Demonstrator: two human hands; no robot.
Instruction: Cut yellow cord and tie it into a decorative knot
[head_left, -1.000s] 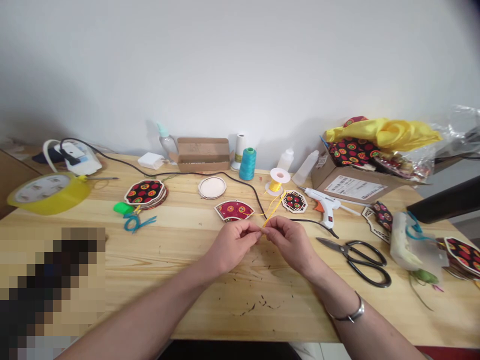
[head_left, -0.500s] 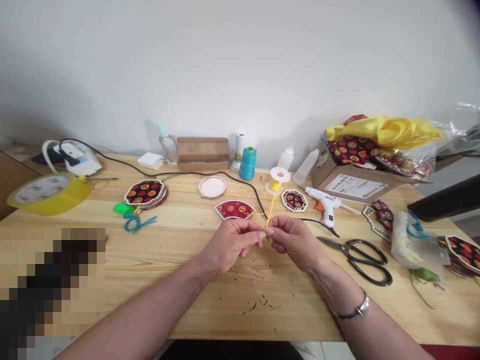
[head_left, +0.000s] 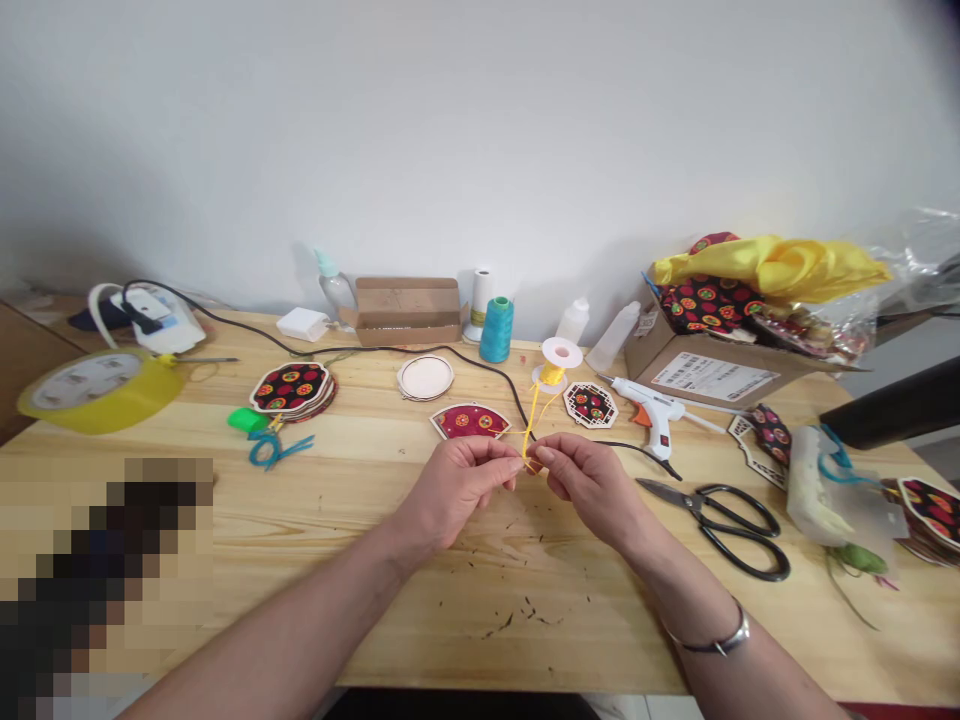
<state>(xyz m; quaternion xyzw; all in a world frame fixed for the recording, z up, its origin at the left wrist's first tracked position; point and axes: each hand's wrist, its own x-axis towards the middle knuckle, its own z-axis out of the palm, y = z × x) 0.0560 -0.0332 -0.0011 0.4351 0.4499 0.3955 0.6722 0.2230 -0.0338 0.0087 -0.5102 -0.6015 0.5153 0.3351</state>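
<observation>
Yellow cord (head_left: 532, 412) runs down from a white spool (head_left: 559, 353) to my fingers. My left hand (head_left: 474, 482) pinches the cord between thumb and forefinger. Close beside it, my right hand (head_left: 583, 478) has its fingertips closed on the cord too. Just beyond my hands lies a fan-shaped fabric piece (head_left: 471, 420) in a pale frame, red with orange flowers, and a strand of the cord reaches to it. An octagonal lattice-framed fabric piece (head_left: 591, 405) rests right of the cord.
Black-handled scissors (head_left: 739, 522) and a white glue gun (head_left: 655, 412) lie to the right. Behind are a teal thread cone (head_left: 496, 330), an open cardboard box (head_left: 409, 325) and a filled carton (head_left: 705, 370). A black cable (head_left: 420, 347) crosses the table. Yellow tape (head_left: 105, 395) is far left.
My hands stay close together, with the fingertips slightly farther apart. The cord between spool and fingers has shifted a little left, and its strands have spread. The view has moved slightly.
</observation>
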